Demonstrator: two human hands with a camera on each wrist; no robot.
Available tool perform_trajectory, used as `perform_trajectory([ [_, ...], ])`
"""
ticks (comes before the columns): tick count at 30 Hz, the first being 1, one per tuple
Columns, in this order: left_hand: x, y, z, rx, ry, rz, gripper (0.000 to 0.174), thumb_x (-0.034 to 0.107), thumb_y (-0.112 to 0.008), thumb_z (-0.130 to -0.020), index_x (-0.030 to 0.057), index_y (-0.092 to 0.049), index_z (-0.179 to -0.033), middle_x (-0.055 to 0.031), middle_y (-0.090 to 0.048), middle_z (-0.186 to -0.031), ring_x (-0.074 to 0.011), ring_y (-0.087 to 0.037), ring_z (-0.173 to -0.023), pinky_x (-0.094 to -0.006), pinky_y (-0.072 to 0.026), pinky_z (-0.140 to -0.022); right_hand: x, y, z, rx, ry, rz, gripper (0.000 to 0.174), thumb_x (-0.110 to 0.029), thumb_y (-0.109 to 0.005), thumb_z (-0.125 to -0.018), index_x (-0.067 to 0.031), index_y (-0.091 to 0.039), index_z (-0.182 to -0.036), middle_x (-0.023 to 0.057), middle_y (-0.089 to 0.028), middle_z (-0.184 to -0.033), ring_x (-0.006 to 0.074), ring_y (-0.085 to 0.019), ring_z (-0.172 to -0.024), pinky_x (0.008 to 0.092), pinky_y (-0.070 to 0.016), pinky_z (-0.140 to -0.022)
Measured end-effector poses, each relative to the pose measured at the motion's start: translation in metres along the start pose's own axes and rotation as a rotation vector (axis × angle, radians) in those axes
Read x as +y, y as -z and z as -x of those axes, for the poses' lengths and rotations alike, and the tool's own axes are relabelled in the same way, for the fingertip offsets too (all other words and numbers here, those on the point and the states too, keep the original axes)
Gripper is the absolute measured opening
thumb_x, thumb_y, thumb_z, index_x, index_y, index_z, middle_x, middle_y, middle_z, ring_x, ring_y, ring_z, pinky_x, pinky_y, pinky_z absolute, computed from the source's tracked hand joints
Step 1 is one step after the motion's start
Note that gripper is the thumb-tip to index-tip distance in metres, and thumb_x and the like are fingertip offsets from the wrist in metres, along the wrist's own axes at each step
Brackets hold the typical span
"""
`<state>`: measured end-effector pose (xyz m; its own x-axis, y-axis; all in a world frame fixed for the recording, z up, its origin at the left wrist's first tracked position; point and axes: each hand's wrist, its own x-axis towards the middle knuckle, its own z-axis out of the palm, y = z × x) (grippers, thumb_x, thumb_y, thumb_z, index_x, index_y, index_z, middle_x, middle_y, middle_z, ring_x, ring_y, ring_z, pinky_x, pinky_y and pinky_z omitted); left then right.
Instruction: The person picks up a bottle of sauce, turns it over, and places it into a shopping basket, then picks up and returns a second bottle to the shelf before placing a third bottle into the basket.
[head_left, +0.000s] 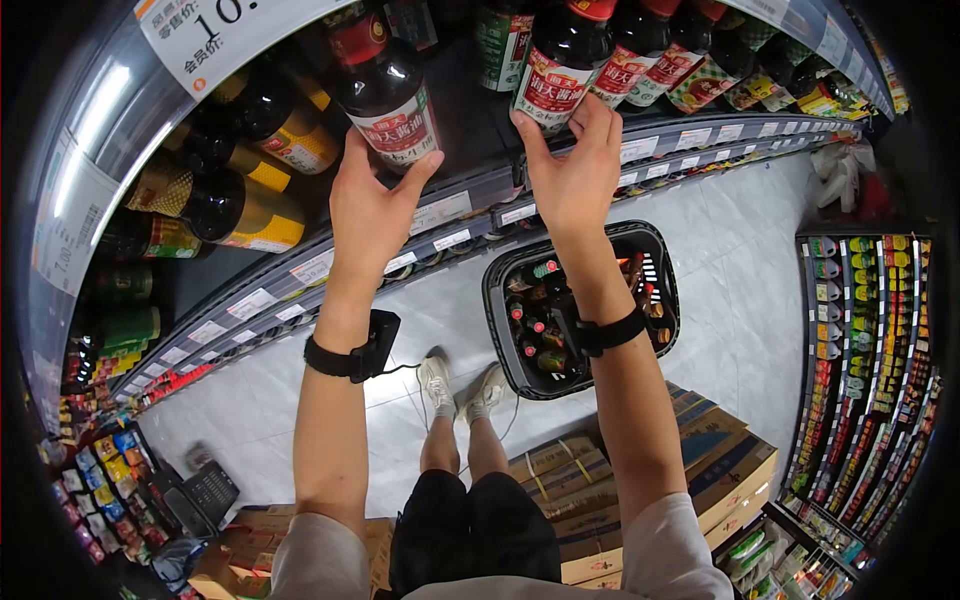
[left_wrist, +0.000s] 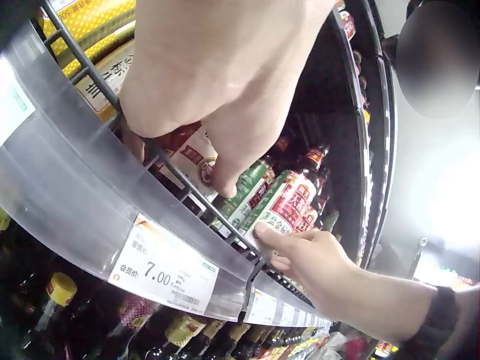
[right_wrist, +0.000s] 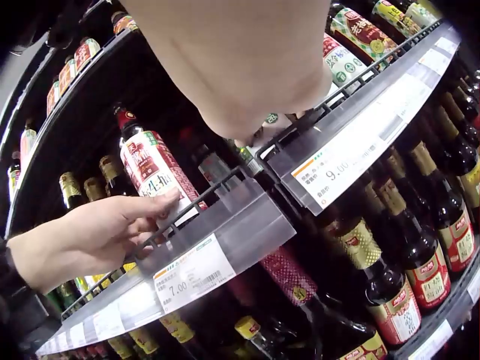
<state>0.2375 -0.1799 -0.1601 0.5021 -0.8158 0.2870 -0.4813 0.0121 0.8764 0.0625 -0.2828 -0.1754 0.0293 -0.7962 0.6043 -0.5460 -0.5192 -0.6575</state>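
Dark soy sauce bottles with red caps and red-and-white labels stand on the shelf before me. My left hand (head_left: 375, 215) grips one soy sauce bottle (head_left: 398, 125) low down, thumb and fingers on either side of its label. Further right, my right hand (head_left: 578, 170) holds another soy sauce bottle (head_left: 550, 88) near its base. In the right wrist view the left-hand bottle (right_wrist: 146, 161) stands upright behind the wire rail, its lower end partly covered by the fingers. The right-hand bottle (left_wrist: 281, 202) shows a red, white and green label in the left wrist view.
Price tags (head_left: 440, 212) line the shelf edge (head_left: 500, 185). Yellow-labelled bottles (head_left: 260, 210) lie to the left and more soy sauce bottles (head_left: 640, 50) to the right. A black basket (head_left: 492, 300) with several bottles stands on the floor, near cardboard boxes (head_left: 735, 480).
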Motion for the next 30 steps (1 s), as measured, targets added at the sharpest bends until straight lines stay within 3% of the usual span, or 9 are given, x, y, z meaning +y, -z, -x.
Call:
perform_trajectory([
  [8,0.014,0.0,-0.007,-0.167,-0.035,-0.048,0.06,0.023,-0.088,-0.077,0.0012,-0.055,-0.123,-0.0166,-0.073,-0.11,-0.0297,-0.072,-0.102,-0.0369,-0.0536,-0.088,0.01,-0.003,0.015,0.023,0.003,-0.074,0.057,-0.019,-0.084,-0.081,0.0021,-0.051,-0.122,0.0201,-0.058,-0.118,0.0381,-0.063,-0.101,0.0436,-0.0539,-0.084],
  [13,0.006,-0.019,-0.019,-0.238,-0.083,-0.051,0.066,0.031,-0.089,-0.073,0.0013,-0.055,-0.121,-0.0186,-0.072,-0.111,-0.0363,-0.07,-0.104,-0.0396,-0.0537,-0.089,0.012,0.015,0.058,0.055,0.082,-0.071,0.05,-0.008,-0.076,-0.086,0.0044,-0.05,-0.126,0.0247,-0.06,-0.113,0.0426,-0.061,-0.101,0.0442,-0.0493,-0.091],
  [17,-0.001,-0.036,-0.027,-0.275,-0.109,0.075,0.065,0.031,-0.089,-0.072,0.0007,-0.056,-0.12,-0.0201,-0.072,-0.111,-0.0358,-0.07,-0.106,-0.04,-0.0541,-0.09,0.03,0.047,0.121,-0.145,-0.095,0.032,0.044,-0.008,-0.074,-0.086,0.0039,-0.053,-0.122,0.0234,-0.062,-0.111,0.0417,-0.061,-0.103,0.0437,-0.0497,-0.09],
  [21,-0.007,-0.042,-0.032,-0.278,-0.161,0.048,0.066,0.033,-0.09,-0.072,0.003,-0.06,-0.122,-0.0142,-0.073,-0.111,-0.0243,-0.071,-0.104,-0.035,-0.0529,-0.091,0.06,0.083,0.223,-0.412,-0.502,0.141,0.043,-0.015,-0.073,-0.088,0.0006,-0.055,-0.124,0.0202,-0.065,-0.107,0.0348,-0.068,-0.095,0.0414,-0.0539,-0.082],
  [22,0.001,-0.04,-0.031,-0.323,-0.172,0.011,0.057,0.022,-0.089,-0.079,0.0013,-0.06,-0.123,-0.01,-0.07,-0.117,-0.0156,-0.066,-0.107,-0.0316,-0.0499,-0.098,0.066,0.092,0.256,-0.453,-0.582,0.135,0.046,-0.016,-0.073,-0.088,0.0002,-0.053,-0.127,0.0207,-0.065,-0.109,0.0336,-0.068,-0.093,0.0413,-0.0546,-0.081],
  [24,-0.001,-0.04,-0.035,-0.348,-0.211,-0.015,0.057,0.027,-0.088,-0.08,0.0005,-0.061,-0.122,-0.0103,-0.07,-0.117,-0.0154,-0.065,-0.107,-0.0301,-0.0476,-0.1,0.072,0.111,0.31,-0.46,-0.697,0.164,0.053,-0.018,-0.074,-0.086,0.0019,-0.05,-0.129,0.0234,-0.062,-0.108,0.0393,-0.065,-0.091,0.0448,-0.0543,-0.08],
  [26,0.031,-0.046,-0.027,-0.327,0.073,0.121,0.071,0.0,-0.084,-0.077,-0.0003,-0.047,-0.137,-0.0097,-0.065,-0.124,-0.0173,-0.062,-0.114,-0.0322,-0.051,-0.099,0.072,0.129,0.34,-0.53,-0.872,0.154,0.058,-0.02,-0.076,-0.084,0.0002,-0.048,-0.132,0.0233,-0.062,-0.11,0.037,-0.066,-0.088,0.0447,-0.0542,-0.079],
  [28,0.022,-0.048,-0.025,-0.3,-0.035,0.215,0.071,-0.001,-0.085,-0.076,-0.0007,-0.048,-0.136,-0.0079,-0.065,-0.123,-0.0169,-0.062,-0.112,-0.0318,-0.051,-0.099,0.074,0.141,0.36,-0.581,-0.958,0.181,0.058,-0.02,-0.076,-0.084,-0.0012,-0.049,-0.132,0.023,-0.062,-0.11,0.0357,-0.067,-0.088,0.0447,-0.054,-0.078],
  [30,0.025,-0.05,-0.016,-0.322,-0.029,0.302,0.052,-0.006,-0.075,-0.082,-0.0025,-0.054,-0.13,-0.0089,-0.066,-0.12,-0.0159,-0.062,-0.112,-0.0299,-0.0515,-0.097,0.091,0.146,0.374,-0.533,-0.956,0.274,0.054,-0.021,-0.076,-0.084,-0.0022,-0.052,-0.129,0.0217,-0.062,-0.109,0.0344,-0.067,-0.085,0.0439,-0.0538,-0.077],
])
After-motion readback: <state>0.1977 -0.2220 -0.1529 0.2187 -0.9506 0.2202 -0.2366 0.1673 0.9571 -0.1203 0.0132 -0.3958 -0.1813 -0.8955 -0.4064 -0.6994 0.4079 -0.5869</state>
